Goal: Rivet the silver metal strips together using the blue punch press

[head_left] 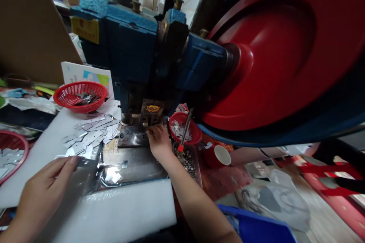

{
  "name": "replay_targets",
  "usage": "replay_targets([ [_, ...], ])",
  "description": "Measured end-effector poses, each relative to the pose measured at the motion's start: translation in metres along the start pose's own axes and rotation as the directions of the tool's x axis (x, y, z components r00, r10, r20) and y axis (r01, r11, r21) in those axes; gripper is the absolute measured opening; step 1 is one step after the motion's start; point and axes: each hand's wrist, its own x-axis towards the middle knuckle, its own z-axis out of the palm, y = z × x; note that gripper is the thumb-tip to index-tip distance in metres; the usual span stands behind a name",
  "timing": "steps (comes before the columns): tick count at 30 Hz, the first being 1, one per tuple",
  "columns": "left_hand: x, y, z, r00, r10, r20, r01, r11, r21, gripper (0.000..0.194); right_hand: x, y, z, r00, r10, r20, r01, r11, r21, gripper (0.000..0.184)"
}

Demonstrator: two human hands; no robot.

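Observation:
My left hand (47,188) is at the lower left with thumb and fingers pinched on the edge of a thin grey metal plate (85,171), blurred by motion. At the middle, my right hand (161,142) reaches under the blue press (128,45), its curled fingertips at the steel die block (132,138). Whatever those fingers pinch is hidden or too small to name. A pile of flat metal pieces (94,133) lies between my left hand and the press. Small bright pieces (113,175) lie on the steel bed plate (139,163).
A big red flywheel (279,57) hangs at the upper right. Red baskets of metal parts stand behind the pile (58,98), at the left edge (25,155) and right of the press (196,138). White foam (137,209) covers the front; a blue bin (256,226) sits lower right.

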Motion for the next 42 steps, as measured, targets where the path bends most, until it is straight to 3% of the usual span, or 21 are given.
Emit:
replay_targets([
  [2, -0.003, 0.017, 0.010, 0.972, -0.186, 0.146, 0.220, 0.938, -0.266, 0.035, 0.013, 0.000, 0.008, 1.000, 0.030, 0.003, -0.030, 0.999, -0.037, 0.011],
  [4, -0.006, 0.033, 0.021, 0.921, -0.240, 0.306, 0.371, 0.779, -0.505, 0.032, 0.020, 0.002, 0.013, 0.999, 0.053, 0.009, -0.052, 0.996, -0.072, 0.010],
  [7, -0.009, 0.052, 0.033, 0.858, -0.283, 0.429, 0.509, 0.588, -0.629, 0.023, 0.024, 0.006, 0.016, 0.997, 0.066, 0.028, -0.063, 0.994, -0.089, 0.011],
  [11, -0.013, 0.069, 0.038, 0.809, -0.270, 0.523, 0.583, 0.487, -0.651, 0.018, 0.019, 0.008, 0.012, 0.998, 0.061, 0.012, -0.061, 0.998, -0.033, 0.011],
  [15, -0.015, 0.074, 0.039, 0.791, -0.261, 0.553, 0.607, 0.449, -0.656, 0.016, -0.006, 0.002, 0.006, 0.997, 0.046, -0.055, -0.039, 0.990, 0.134, 0.018],
  [17, -0.016, 0.074, 0.041, 0.778, -0.238, 0.581, 0.620, 0.437, -0.651, 0.018, -0.024, -0.004, 0.005, 0.992, 0.094, 0.079, -0.115, 0.938, 0.327, 0.022],
  [19, -0.016, 0.075, 0.044, 0.763, -0.213, 0.610, 0.634, 0.427, -0.645, 0.018, -0.040, -0.012, 0.006, 0.947, 0.116, 0.300, -0.264, 0.814, 0.518, 0.026],
  [21, -0.018, 0.076, 0.046, 0.753, -0.203, 0.626, 0.644, 0.423, -0.637, 0.015, -0.052, -0.019, 0.007, 0.903, 0.103, 0.418, -0.365, 0.699, 0.616, 0.028],
  [22, -0.019, 0.077, 0.048, 0.748, -0.202, 0.632, 0.649, 0.423, -0.632, 0.013, -0.056, -0.022, 0.008, 0.904, 0.105, 0.414, -0.369, 0.680, 0.634, 0.028],
  [24, -0.022, 0.081, 0.049, 0.743, -0.194, 0.641, 0.654, 0.413, -0.633, 0.012, -0.061, -0.026, 0.006, 0.946, 0.105, 0.305, -0.281, 0.734, 0.619, 0.021],
  [27, -0.026, 0.086, 0.048, 0.728, -0.141, 0.671, 0.673, 0.338, -0.658, 0.021, -0.065, -0.027, -0.001, 0.997, -0.045, 0.059, 0.015, 0.901, 0.433, 0.016],
  [29, -0.028, 0.089, 0.046, 0.714, -0.084, 0.695, 0.683, 0.300, -0.666, 0.030, -0.069, -0.025, -0.006, 0.982, -0.185, -0.023, 0.185, 0.950, 0.251, 0.020],
  [31, -0.030, 0.090, 0.045, 0.712, -0.043, 0.701, 0.675, 0.321, -0.665, 0.042, -0.074, -0.023, -0.009, 0.966, -0.255, -0.042, 0.258, 0.959, 0.118, 0.022],
  [34, -0.031, 0.089, 0.045, 0.722, -0.009, 0.692, 0.635, 0.408, -0.657, 0.058, -0.079, -0.021, -0.009, 0.959, -0.277, -0.059, 0.279, 0.959, 0.050, 0.023],
  [39, -0.030, 0.084, 0.048, 0.738, -0.012, 0.675, 0.611, 0.436, -0.660, 0.057, -0.080, -0.022, -0.010, 0.961, -0.261, -0.088, 0.271, 0.953, 0.134, 0.021],
  [41, -0.030, 0.083, 0.049, 0.745, -0.023, 0.666, 0.605, 0.444, -0.661, 0.051, -0.078, -0.023, -0.010, 0.986, -0.162, -0.035, 0.165, 0.949, 0.267, 0.016],
  [42, -0.030, 0.082, 0.051, 0.747, -0.032, 0.664, 0.603, 0.454, -0.656, 0.048, -0.076, -0.024, -0.009, 0.998, -0.063, 0.010, 0.055, 0.931, 0.361, 0.014],
])
